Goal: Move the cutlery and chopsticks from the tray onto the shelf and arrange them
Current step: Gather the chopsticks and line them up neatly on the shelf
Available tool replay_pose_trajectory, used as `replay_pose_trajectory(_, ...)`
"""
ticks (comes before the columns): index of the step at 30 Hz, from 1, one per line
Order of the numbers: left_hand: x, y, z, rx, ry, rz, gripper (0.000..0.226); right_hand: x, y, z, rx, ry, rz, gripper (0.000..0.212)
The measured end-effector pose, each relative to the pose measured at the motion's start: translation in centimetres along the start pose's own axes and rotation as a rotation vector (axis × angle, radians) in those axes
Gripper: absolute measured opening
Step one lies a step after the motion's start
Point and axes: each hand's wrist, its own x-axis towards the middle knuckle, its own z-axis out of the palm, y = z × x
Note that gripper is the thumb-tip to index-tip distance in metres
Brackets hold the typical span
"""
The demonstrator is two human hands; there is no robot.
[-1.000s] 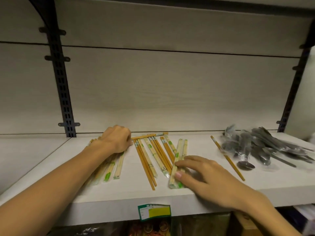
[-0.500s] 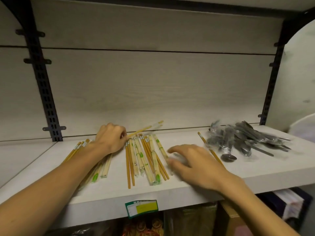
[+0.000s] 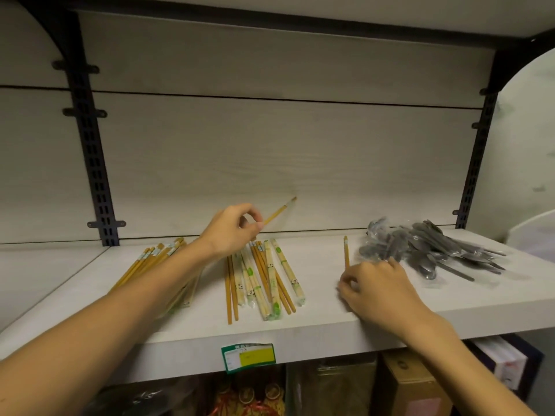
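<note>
Chopstick point(image 3: 277, 212) now rides clear of the shelf point(image 3: 324, 313), pinched between thumb and forefinger of the left grip point(image 3: 231, 229), which lay low on the shelf half a second ago; its free end tilts up to the right; right grip point(image 3: 380, 291) has left the middle pile point(image 3: 261, 280) and sits, fingers curled, at the near end of one lone chopstick point(image 3: 346, 252), hold or mere touch I cannot tell; two piles in all, the other pile point(image 3: 147, 259) under the left forearm; one heap of wrapped spoons point(image 3: 426, 250); one price label point(image 3: 248, 356)
</note>
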Motion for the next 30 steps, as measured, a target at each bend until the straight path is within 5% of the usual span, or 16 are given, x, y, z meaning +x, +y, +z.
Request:
replay_pose_trajectory(5,-1.4,0.2,0.2,0.056,-0.102,-0.126,0.014,0.3,-2.5,0.0,0.208,-0.036,-0.091,0.024)
replay_pose_trajectory(10,-3.6,0.5,-1.9,0.162,-0.010,-0.208,0.021,1.3,-5.4,0.3,0.196,-0.029,-0.115,0.021)
replay_pose_trajectory(15,-7.0,-0.4,-4.5,0.218,0.050,-0.255,0.017,3.3,-6.1,-0.4,0.204,-0.246,-0.112,0.014)
replay_pose_trajectory(20,-8.9,-1.7,-6.7,0.159,-0.053,-0.351,0.026,5.0,-5.2,-0.6,0.290,-0.362,-0.175,0.010)
replay_pose_trajectory(23,-9.5,-1.8,-7.0,0.097,-0.153,-0.346,0.017,5.4,-5.1,-0.9,0.364,-0.302,-0.179,0.009)
replay_pose_trajectory(26,-9.9,-1.9,-6.6,0.100,-0.264,-0.309,0.036,5.5,-5.7,-0.7,0.479,-0.168,-0.122,0.012)
replay_pose_trajectory(30,-10.3,-2.4,-6.8,0.108,-0.085,-0.258,0.034,4.9,-7.9,-0.8,0.593,-0.027,-0.093,0.010)
